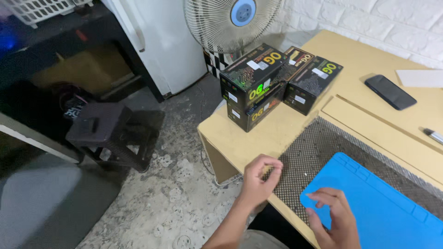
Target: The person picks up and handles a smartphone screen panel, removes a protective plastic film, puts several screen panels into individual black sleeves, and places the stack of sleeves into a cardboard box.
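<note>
A black stool (110, 133) stood on the concrete floor at nine o'clock from the hands, clear of the table (369, 60), probably pushed aside to leave legroom. Past it, a fan (230, 20) faced the work spot from twelve o'clock. Black boxes (272, 83) were stacked at the table's far corner, at about one o'clock, likely parked there to keep the near edge free.

The left hand (258, 180) hovered at the table's near edge, over the rim of a dark mesh mat (318, 143). Its fingers were curled, tips pinched together; whether they held anything small could not be told.

The right hand (334, 214), at four o'clock from the left, rested on the near corner of a blue mat (392, 207), fingers loosely spread and bent, gripping nothing, seemingly steadying it atop the mesh.

A phone (390, 91) and pen (433, 135) lay farther off at two o'clock.
</note>
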